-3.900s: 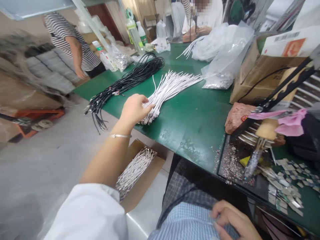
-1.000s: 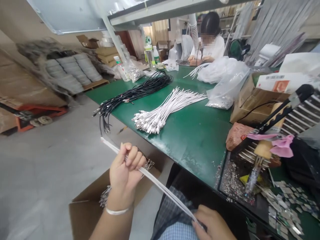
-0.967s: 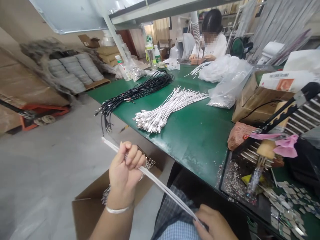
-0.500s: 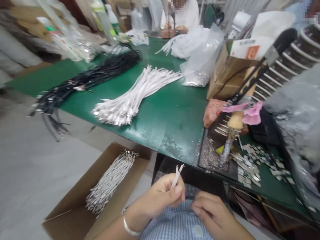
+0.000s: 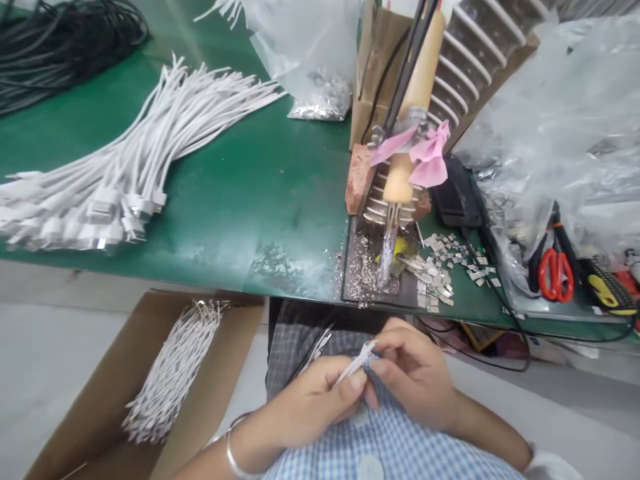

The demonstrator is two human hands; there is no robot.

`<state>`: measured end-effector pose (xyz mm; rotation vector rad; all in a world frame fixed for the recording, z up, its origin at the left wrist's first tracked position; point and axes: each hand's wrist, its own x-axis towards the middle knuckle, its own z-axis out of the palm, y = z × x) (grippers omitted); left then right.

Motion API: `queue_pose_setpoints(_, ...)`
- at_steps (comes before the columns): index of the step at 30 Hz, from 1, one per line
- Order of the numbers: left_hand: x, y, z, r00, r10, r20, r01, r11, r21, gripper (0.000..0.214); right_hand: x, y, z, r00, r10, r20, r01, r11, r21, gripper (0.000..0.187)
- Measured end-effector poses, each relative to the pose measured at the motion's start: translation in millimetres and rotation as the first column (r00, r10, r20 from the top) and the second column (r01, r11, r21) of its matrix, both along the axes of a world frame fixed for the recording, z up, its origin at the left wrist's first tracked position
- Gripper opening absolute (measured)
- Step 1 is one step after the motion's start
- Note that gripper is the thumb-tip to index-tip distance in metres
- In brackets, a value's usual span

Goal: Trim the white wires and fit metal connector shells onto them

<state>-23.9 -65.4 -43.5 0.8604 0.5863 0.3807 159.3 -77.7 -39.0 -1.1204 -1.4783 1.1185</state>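
Above my lap, my left hand (image 5: 330, 393) is closed around a white cable (image 5: 354, 364), whose end sticks up past the thumb. My right hand (image 5: 413, 373) has its thumb and forefinger pinched at that cable's tip, where thin wires seem to show. Whether more than one cable is in the grip I cannot tell. Further cable ends (image 5: 320, 343) lie over my dark checked lap, just behind the left hand. On the green table (image 5: 240, 180) a bundle of white USB cables (image 5: 145, 153) lies to the left.
A cardboard box (image 5: 210, 393) at lower left holds more white cables (image 5: 175, 373). A wooden-handled soldering iron (image 5: 400, 177) points down over a dark tray (image 5: 357, 267) with solder bits. Small metal connectors (image 5: 435, 273), red-handled pliers (image 5: 556, 273) and black cables (image 5: 60, 50) lie about.
My right hand has come up from the lap to the cable tip in my left hand. The head view has swung down and right, bringing the pliers into sight.
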Motion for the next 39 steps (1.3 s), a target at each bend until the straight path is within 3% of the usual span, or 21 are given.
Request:
queue_pose_setpoints(4, 1, -1, -2.1, 0.996, -0.077, -0.038, 0.079, 0.995, 0.058, 0.058, -2, 3, 1.7, 0.992, 0.094, -0.081, -0.1, 0.993, -0.067, 0.016)
queue_pose_setpoints(9, -1, -2, 0.3, 0.988, 0.12, -0.095, -0.109, 0.988, 0.111, 0.055, -3, 4, 0.0, 0.988, 0.07, -0.136, -0.08, 0.995, -0.067, 0.018)
queue_pose_setpoints(15, -1, 1, 7.1, 0.963, 0.208, -0.17, -0.168, 0.96, 0.224, 0.037, -6, 8, 1.7, 0.998, 0.07, -0.012, -0.069, 0.995, 0.077, 0.012)
queue_pose_setpoints(19, -2, -1, 5.9, 0.956, 0.23, -0.184, -0.191, 0.96, 0.207, 0.03, -7, 9, 5.4, 0.995, 0.074, 0.068, -0.083, 0.988, 0.128, 0.009)
queue_pose_setpoints(25, -4, -1, 5.2, 0.944, 0.26, -0.205, -0.214, 0.951, 0.222, 0.028, -7, 9, 5.3, 0.999, 0.031, 0.036, -0.036, 0.986, 0.163, 0.008)
queue_pose_setpoints(28, -5, 1, 7.9, 0.924, 0.299, -0.238, -0.241, 0.94, 0.243, 0.025, -3, 9, 6.8, 0.991, 0.096, 0.095, -0.113, 0.975, 0.191, 0.013)
queue_pose_setpoints(31, -5, 3, 10.5, 0.914, 0.329, -0.239, -0.271, 0.931, 0.244, 0.02, 2, 10, 9.0, 0.952, 0.194, 0.236, -0.228, 0.965, 0.128, 0.016)
queue_pose_setpoints(34, -6, 3, 11.3, 0.921, 0.313, -0.233, -0.241, 0.926, 0.291, 0.018, 6, 9, 9.5, 0.952, 0.191, 0.239, -0.218, 0.972, 0.092, 0.013)
queue_pose_setpoints(39, -8, -2, 8.7, 0.952, 0.246, -0.183, -0.154, 0.9, 0.407, 0.019, 4, 5, 6.9, 0.979, 0.161, 0.127, -0.179, 0.972, 0.152, 0.01)
